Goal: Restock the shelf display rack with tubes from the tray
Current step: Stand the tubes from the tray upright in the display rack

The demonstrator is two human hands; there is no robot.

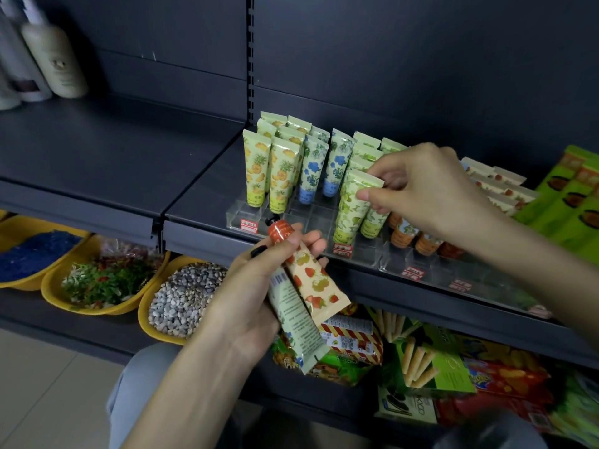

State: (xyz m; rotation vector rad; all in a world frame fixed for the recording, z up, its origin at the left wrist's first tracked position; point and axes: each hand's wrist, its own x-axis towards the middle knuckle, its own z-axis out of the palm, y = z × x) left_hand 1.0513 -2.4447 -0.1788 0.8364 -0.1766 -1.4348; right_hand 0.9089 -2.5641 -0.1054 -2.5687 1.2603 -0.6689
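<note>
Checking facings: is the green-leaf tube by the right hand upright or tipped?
Upright: green-leaf tube stands cap down in the clear rack; right hand pinches its crimped top.

A single wide-angle head-worn camera looks forward and down, close on the dark shelf (97,150), display rack (304,212) mid-frame, left hand (246,286) and right hand (428,189) entering from below and from the right.

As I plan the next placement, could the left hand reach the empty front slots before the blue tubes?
Probably yes: the left hand, gripping two tubes, is before the empty slots, nothing between; the right hand pinches a green tube.
</note>
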